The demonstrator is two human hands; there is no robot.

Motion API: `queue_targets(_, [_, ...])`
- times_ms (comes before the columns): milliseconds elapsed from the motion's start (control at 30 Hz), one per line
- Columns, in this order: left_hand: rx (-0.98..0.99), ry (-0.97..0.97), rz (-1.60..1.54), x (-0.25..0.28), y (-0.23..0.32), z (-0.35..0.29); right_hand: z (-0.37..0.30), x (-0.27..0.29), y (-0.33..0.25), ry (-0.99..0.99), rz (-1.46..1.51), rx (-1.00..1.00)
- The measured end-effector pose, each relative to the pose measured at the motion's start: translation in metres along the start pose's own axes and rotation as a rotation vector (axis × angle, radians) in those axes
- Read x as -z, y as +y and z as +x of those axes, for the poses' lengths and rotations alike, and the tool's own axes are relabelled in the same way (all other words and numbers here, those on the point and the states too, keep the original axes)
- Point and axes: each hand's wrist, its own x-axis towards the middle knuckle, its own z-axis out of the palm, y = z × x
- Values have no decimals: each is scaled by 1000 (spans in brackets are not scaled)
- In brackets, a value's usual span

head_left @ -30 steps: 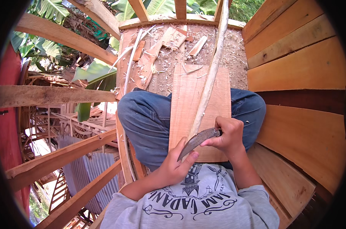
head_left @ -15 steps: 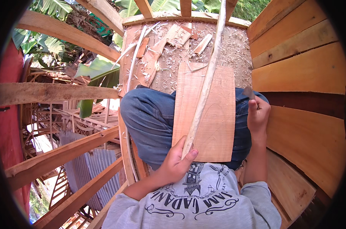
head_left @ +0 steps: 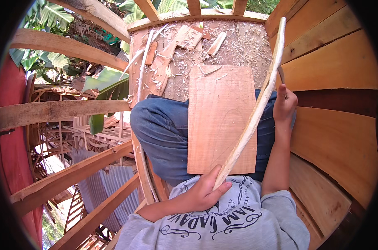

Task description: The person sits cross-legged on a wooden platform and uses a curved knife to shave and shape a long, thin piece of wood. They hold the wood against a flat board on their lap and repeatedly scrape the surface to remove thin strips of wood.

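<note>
My left hand [head_left: 207, 189] is closed round the near end of a long, pale, peeled stick [head_left: 255, 121]. The stick slants up and to the right, over a flat wooden board [head_left: 210, 125] that lies across my lap. On the right, my right hand [head_left: 285, 102] is closed on a knife, its handle hidden in the fist. The narrow grey blade [head_left: 281, 75] points away from me, beside the stick; whether it touches the stick I cannot tell. Two thin shavings [head_left: 210, 73] lie at the board's far edge.
Wood shavings and scraps [head_left: 166, 71] litter the plank floor ahead. Thin peeled strips [head_left: 144, 62] lie at its left side. A plank wall [head_left: 330, 71] rises close on the right. Railing beams [head_left: 64, 110] run along the left, with corrugated sheets [head_left: 114, 191] beyond them.
The stick's far end has swung to the right, towards the knife. My left hand has shifted slightly right and nearer to me; the knife now points more directly away.
</note>
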Motion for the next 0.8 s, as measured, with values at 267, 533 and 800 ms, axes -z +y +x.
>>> queue_targets(267, [31,332,-17,36,0,18,-61,14,-41,-295,106,143])
queue_targets(533, [-84,260,291,23,18,14,-64,1,-58,-328,-141,376])
queue_targets(800, [99,65,219,14,7,4,18,38,14,-2,-130,-148])
